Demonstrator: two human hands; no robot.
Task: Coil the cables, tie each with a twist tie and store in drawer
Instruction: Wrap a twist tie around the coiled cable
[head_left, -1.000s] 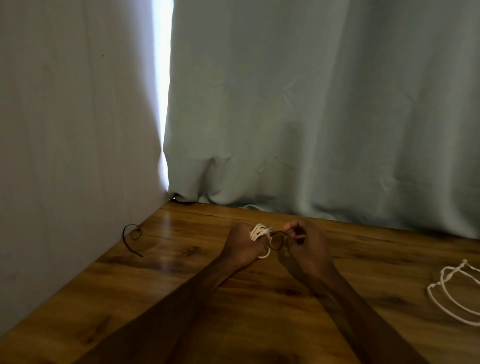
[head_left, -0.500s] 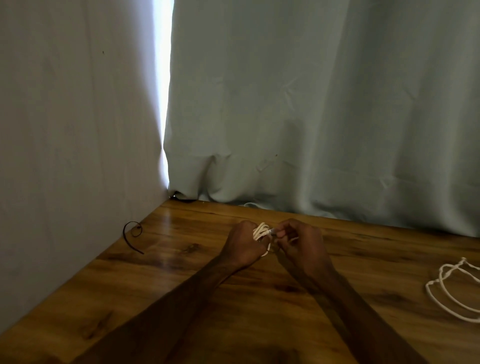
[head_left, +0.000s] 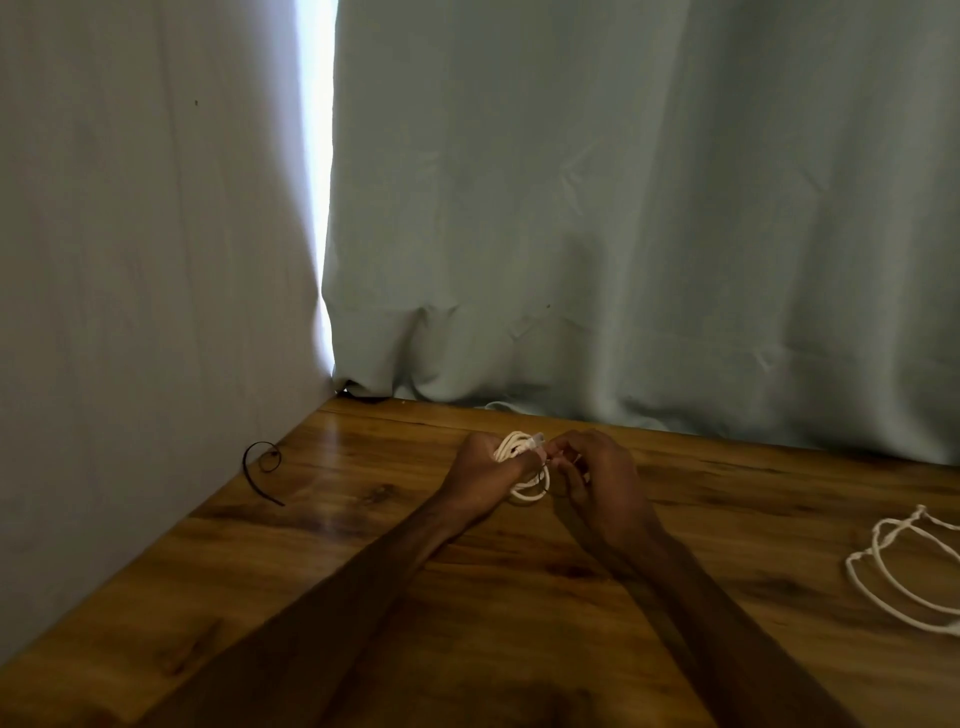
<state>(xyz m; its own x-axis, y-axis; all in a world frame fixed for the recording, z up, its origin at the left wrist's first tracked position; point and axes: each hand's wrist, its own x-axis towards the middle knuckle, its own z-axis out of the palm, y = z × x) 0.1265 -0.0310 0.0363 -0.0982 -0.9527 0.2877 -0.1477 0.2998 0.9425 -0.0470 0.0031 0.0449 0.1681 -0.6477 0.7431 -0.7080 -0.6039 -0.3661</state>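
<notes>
My left hand (head_left: 483, 475) grips a small coil of white cable (head_left: 524, 467) above the wooden table (head_left: 363, 519). Close against it, my right hand (head_left: 597, 475) has its fingers curled and pinches a thin dark twist tie at the coil; the tie is almost wholly hidden by the fingers. A second white cable (head_left: 904, 566) lies loosely looped on the table at the far right. Another black twist tie (head_left: 262, 465) lies curled by the left wall.
A pale wall stands along the table's left side and a light green curtain (head_left: 623, 234) hangs behind its far edge. No drawer is in view.
My right hand has closed in on the coil; the dark tie loop that showed between the hands one second ago is now drawn tight and hidden.
</notes>
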